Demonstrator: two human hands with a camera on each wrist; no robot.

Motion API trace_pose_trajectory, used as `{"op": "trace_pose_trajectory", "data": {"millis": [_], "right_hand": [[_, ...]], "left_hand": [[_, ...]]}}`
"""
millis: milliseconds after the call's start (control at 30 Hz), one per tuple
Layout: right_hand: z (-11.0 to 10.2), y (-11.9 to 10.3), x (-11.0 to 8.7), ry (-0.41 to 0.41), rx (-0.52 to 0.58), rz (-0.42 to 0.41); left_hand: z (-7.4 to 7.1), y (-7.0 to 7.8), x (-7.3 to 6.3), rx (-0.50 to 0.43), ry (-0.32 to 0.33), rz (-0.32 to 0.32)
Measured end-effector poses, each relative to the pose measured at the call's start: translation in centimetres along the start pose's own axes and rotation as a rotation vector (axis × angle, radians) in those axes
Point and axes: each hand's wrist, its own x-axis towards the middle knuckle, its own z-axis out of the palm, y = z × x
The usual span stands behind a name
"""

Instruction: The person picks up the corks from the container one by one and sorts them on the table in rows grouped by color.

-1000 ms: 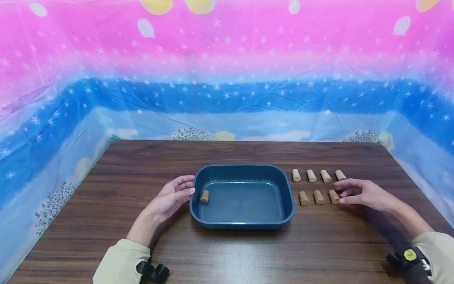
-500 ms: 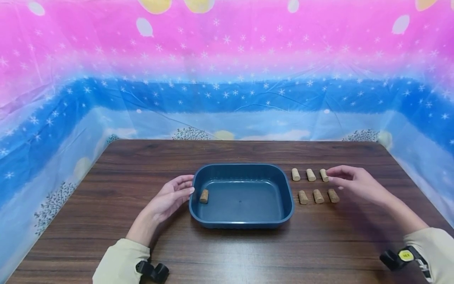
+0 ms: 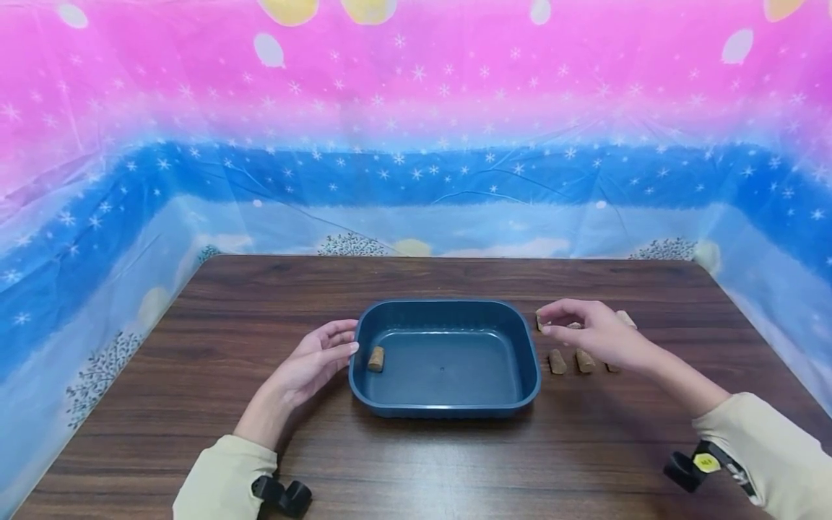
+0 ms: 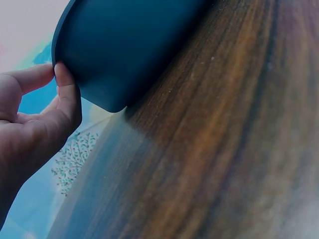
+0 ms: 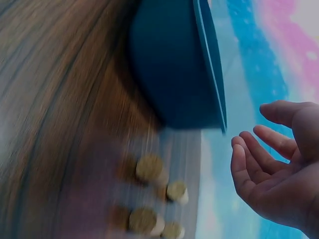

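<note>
A dark blue rectangular plastic basin (image 3: 448, 412) stands mid-table, with one cork stopper (image 3: 375, 359) lying inside at its left end. My left hand (image 3: 318, 365) pinches the basin's left rim; in the left wrist view, thumb and finger (image 4: 65, 74) meet at that rim. To the right of the basin, my right hand (image 3: 598, 332) hovers over two rows of corks. Its fingertips overlap the back row's leftmost cork (image 3: 539, 320) in the head view, while in the right wrist view thumb and fingers are apart with nothing between them. The hand partly covers other corks.
Front-row corks (image 3: 557, 362) stand just right of the basin, and one back-row cork (image 3: 626, 319) shows behind the right hand. Under everything is a dark wood-grain table (image 3: 416, 469). A pink and blue snowflake cloth (image 3: 416, 173) hangs around its back and sides.
My right hand has moved left along the back row, from the rightmost corks to the leftmost one, leaving the corks in place. The left hand and basin stay where they were.
</note>
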Motion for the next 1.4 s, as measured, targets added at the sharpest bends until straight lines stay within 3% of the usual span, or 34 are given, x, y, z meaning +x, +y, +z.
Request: {"op": "trace_pose_trajectory", "data": {"millis": [300, 567, 733, 1033, 1400], "right_hand": [[2.8, -3.3, 3.3, -0.143, -0.054, -0.093], [5.1, -5.8, 6.1, -0.262, 0.006, -0.056], [6.5, -7.4, 7.5, -0.310, -0.015, -0.068], [9.8, -9.6, 9.9, -0.359, 0.066, 0.014], [12.8, -10.4, 12.9, -0.371, 0.083, 0.076]], "left_hand": [[-0.2, 0.0, -0.1, -0.007, -0.003, 0.005], [-0.1, -0.2, 0.2, -0.004, -0.004, 0.009], [0.0, -0.2, 0.3, -0.006, -0.002, 0.015], [-0.2, -0.2, 0.2, -0.015, -0.008, 0.009], [-0.2, 0.0, 0.1, -0.015, -0.010, -0.002]]}}
